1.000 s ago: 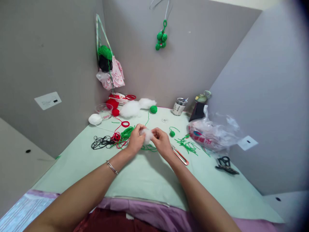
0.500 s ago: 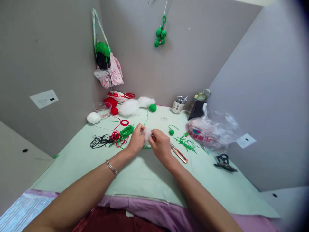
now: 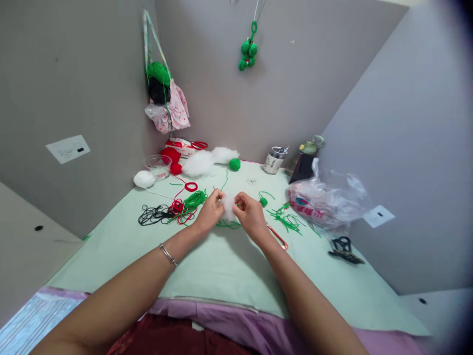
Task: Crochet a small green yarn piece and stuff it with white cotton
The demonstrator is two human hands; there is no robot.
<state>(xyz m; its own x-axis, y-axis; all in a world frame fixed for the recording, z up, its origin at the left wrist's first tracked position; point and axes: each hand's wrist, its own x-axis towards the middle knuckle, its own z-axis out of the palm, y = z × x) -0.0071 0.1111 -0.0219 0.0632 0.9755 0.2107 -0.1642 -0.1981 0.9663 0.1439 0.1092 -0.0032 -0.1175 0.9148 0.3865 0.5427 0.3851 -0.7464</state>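
Note:
A tuft of white stuffing (image 3: 229, 208) stretches between my two hands above the middle of the table. My left hand (image 3: 212, 209) pinches its left side, and a thin stick-like tip pokes up beside the fingers. On the other side my right hand (image 3: 248, 209) pinches the tuft between thumb and fingers. Green yarn (image 3: 228, 225) lies on the cloth just beneath the hands. Orange-handled thread snips (image 3: 278, 236) lie partly behind my right wrist. A small green ball with a yarn tail (image 3: 263, 202) rests right of that hand.
Black cord (image 3: 155, 215), green yarn strands (image 3: 195, 200) and a red ring (image 3: 191, 187) lie at left. More stuffing (image 3: 199, 163) sits at the back. Green scraps (image 3: 287, 220), a plastic bag (image 3: 325, 199) and a black claw clip (image 3: 345, 250) are at right.
My hands have moved slightly apart, the right one shifting right, and the white tuft between them is spread wider. The view has shifted slightly.

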